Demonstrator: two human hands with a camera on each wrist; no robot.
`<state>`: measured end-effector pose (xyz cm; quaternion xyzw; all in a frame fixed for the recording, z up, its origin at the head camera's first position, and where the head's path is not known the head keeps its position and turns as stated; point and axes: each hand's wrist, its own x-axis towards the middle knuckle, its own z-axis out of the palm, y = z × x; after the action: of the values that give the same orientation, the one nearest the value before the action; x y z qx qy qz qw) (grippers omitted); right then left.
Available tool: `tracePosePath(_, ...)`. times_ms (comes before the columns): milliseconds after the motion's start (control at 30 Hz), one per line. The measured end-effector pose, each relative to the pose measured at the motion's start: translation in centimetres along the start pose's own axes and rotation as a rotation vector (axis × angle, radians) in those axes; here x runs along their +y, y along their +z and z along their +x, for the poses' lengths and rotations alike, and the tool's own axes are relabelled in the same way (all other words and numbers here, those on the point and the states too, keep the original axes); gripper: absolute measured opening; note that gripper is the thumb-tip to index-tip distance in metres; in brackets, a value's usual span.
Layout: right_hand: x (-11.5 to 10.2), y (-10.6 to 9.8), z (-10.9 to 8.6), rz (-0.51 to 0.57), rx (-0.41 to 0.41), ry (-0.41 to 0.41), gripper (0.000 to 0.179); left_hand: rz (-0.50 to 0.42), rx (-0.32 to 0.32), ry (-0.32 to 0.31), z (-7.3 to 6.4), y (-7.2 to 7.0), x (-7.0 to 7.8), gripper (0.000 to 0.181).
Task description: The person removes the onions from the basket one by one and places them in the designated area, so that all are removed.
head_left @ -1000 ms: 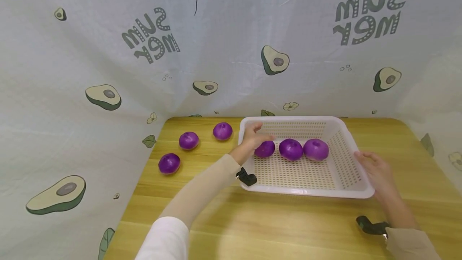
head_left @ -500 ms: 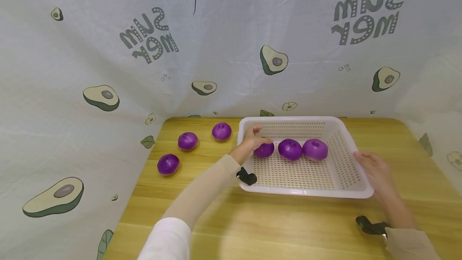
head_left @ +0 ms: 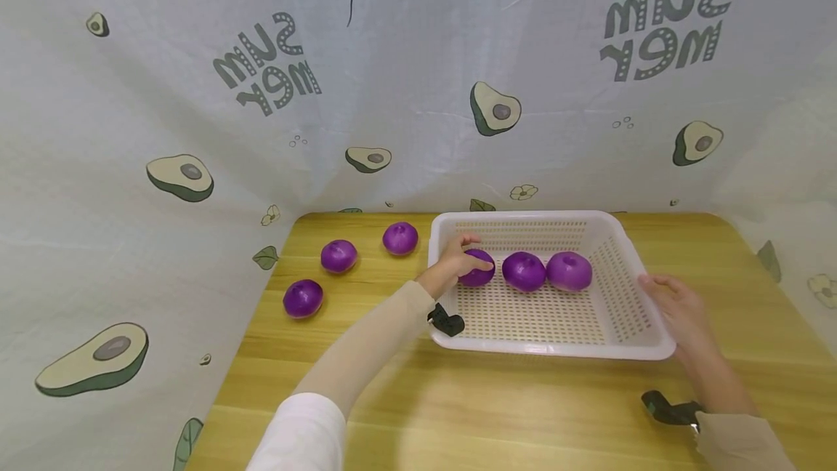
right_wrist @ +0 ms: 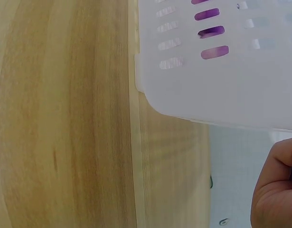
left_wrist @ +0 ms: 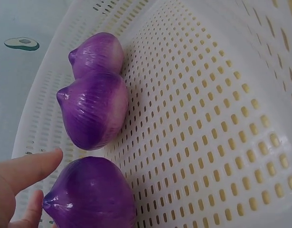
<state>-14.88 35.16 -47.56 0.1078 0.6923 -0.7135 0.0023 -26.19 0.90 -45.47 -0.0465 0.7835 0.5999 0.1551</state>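
A white slotted plastic basket (head_left: 523,347) stands on the wooden table, holding three purple onions in a row. My left hand (head_left: 454,262) is inside its left end, over the leftmost onion (head_left: 479,276). In the left wrist view, the thumb and fingers of my left hand (left_wrist: 22,183) spread beside that onion (left_wrist: 93,194) and its pointed tip, not closed round it. The middle onion (head_left: 524,272) and the right onion (head_left: 569,272) lie alongside. My right hand (head_left: 680,311) holds the basket's right rim, its fingers curled; the right wrist view cuts off much of this hand (right_wrist: 278,187).
Left of the basket, three more purple onions lie on the table: a near one (head_left: 304,299), a middle one (head_left: 338,256) and a far one (head_left: 400,238). An avocado-print cloth (head_left: 418,93) hangs behind the table. Bare wood (head_left: 510,413) lies in front of the basket.
My left hand has lowered slightly over the leftmost onion, its thumb now in front of it. My right hand stays at the basket rim. The onions keep their places.
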Motion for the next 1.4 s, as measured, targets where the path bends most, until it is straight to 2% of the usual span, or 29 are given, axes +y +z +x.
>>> tracePosePath(367, 0.05, -0.02, 0.13, 0.045, -0.012, -0.02, 0.005, 0.105, -0.025, -0.01, 0.68, 0.33, -0.51, 0.06)
tracePosePath(700, -0.21, 0.27, -0.17, 0.075, -0.018, -0.014, 0.011, 0.104, -0.051, 0.016, 0.47, 0.27, -0.43, 0.061)
tracePosePath(1033, -0.43, 0.42, -0.25, 0.083, -0.03, -0.008, 0.011, 0.239, -0.038, 0.094, 0.53, 0.5, -0.86, 0.058)
tracePosePath(1267, -0.17, 0.26, -0.08, 0.058, -0.028, -0.011, 0.006, 0.338, -0.029, 0.103, 0.36, 0.56, -0.8, 0.06)
tracePosePath(1400, -0.12, 0.08, 0.01, 0.024, -0.019, -0.009, 0.004, 0.345, -0.03, 0.099, 0.24, 0.61, -0.68, 0.06)
